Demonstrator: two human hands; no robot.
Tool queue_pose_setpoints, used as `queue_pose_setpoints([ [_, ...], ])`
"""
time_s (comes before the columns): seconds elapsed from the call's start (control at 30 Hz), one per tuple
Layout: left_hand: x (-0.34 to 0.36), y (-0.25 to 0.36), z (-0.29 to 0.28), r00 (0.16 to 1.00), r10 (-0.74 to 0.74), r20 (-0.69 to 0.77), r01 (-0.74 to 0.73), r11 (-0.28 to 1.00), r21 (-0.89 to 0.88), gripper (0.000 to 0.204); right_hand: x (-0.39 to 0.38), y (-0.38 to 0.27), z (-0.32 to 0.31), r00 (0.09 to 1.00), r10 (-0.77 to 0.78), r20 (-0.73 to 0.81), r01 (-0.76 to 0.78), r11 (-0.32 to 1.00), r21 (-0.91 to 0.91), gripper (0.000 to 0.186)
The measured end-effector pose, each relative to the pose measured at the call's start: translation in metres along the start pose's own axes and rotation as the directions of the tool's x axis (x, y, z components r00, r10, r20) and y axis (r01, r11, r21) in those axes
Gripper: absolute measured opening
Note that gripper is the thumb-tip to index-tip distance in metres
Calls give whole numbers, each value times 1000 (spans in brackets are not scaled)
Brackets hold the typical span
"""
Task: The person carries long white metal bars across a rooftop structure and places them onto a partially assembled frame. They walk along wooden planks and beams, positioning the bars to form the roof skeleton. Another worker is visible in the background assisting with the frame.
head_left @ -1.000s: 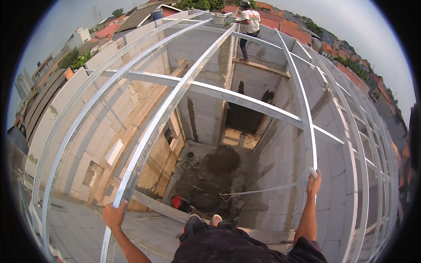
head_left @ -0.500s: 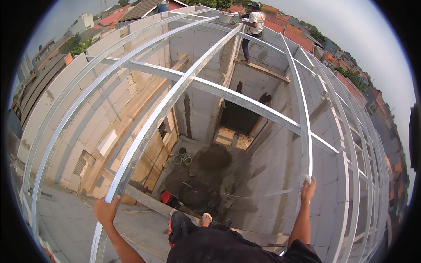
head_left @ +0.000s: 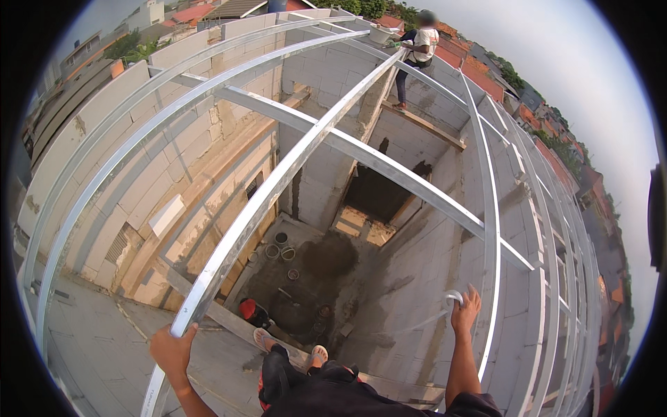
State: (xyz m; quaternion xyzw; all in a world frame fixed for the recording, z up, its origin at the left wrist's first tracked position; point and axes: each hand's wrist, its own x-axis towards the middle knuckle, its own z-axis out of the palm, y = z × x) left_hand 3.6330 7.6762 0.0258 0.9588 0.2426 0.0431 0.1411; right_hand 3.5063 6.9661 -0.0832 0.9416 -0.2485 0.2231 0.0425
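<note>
My left hand (head_left: 172,351) is closed round a long silver metal roof channel (head_left: 267,191), which runs away from me towards the far wall. My right hand (head_left: 465,311) is raised just left of another silver channel (head_left: 492,257), apart from it. Its fingers hold a pale, translucent tube (head_left: 453,297) that bends in a loop at the fingertips. The tube's faint, blurred length trails down to the left. A crosswise metal channel (head_left: 410,177) joins the long channels ahead of me.
Far below lies a floor with buckets (head_left: 281,238) and a person in red headwear (head_left: 248,308). My sandalled feet (head_left: 318,356) are near a narrow ledge (head_left: 229,320). At the far wall, another person (head_left: 419,48) stands on a wooden plank (head_left: 424,126). Grey block walls (head_left: 445,278) surround the drop.
My right hand has come off the right-hand channel and moved left with the tube. The left hand keeps its hold. The view has shifted, and both of my feet now show.
</note>
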Motion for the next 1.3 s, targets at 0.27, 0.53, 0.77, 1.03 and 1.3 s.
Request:
queue_pose_setpoints([
  [0.27, 2, 1, -6, 998, 49, -36, -49, 999, 2, 49, 123, -289, -40, 858, -448, -251, 505, 646, 572, 21],
  [0.53, 5, -4, 0, 1000, 15, -9, -15, 999, 29, 49, 225, -443, -49, 667, -634, -392, 712, 385, 588, 23],
  [0.77, 10, 5, -5, 1000, 8, 6, -8, 1000, -14, 49, 252, -503, 19, 635, -730, -251, 631, 303, 714, 26],
  [1.03, 13, -3, 11, 994, -90, 68, 85, 994, 67, 56, 246, -551, 88, 584, -805, -108, 595, 333, 732, 38],
  [1.3, 9, 4, 25, 990, -136, 29, 127, 970, 208, 62, 252, -543, 124, 635, -747, 196, 216, 416, 884, 70],
])
